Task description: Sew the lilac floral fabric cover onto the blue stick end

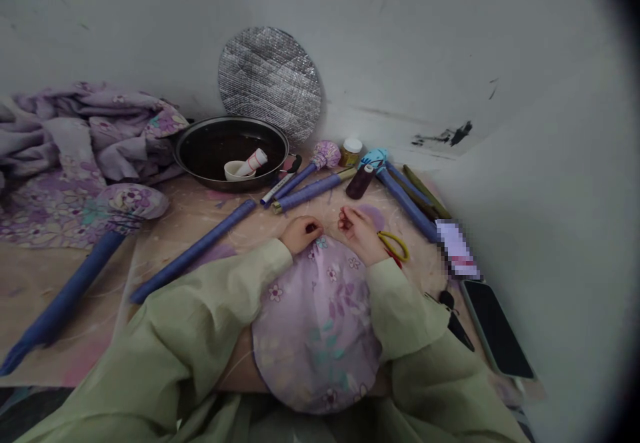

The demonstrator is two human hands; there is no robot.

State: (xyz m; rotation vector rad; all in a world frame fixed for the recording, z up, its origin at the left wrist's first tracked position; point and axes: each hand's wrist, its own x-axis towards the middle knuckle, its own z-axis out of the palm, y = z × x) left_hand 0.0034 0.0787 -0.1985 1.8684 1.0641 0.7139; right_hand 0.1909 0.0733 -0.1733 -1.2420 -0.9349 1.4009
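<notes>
At the far edge of the floral fabric disc (310, 336), tautness is best kept by the pinching left hand (300, 235); the right hand (359, 235) is curled, its hold unclear.

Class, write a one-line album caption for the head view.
Left hand and right hand near the edge of a floral cloth, black pan beyond.

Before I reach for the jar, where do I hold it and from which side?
I'd come from above and grip the jar's white lid: it stands upright, lid on top, with a purple bundle and blue bundle close beside it.
</notes>
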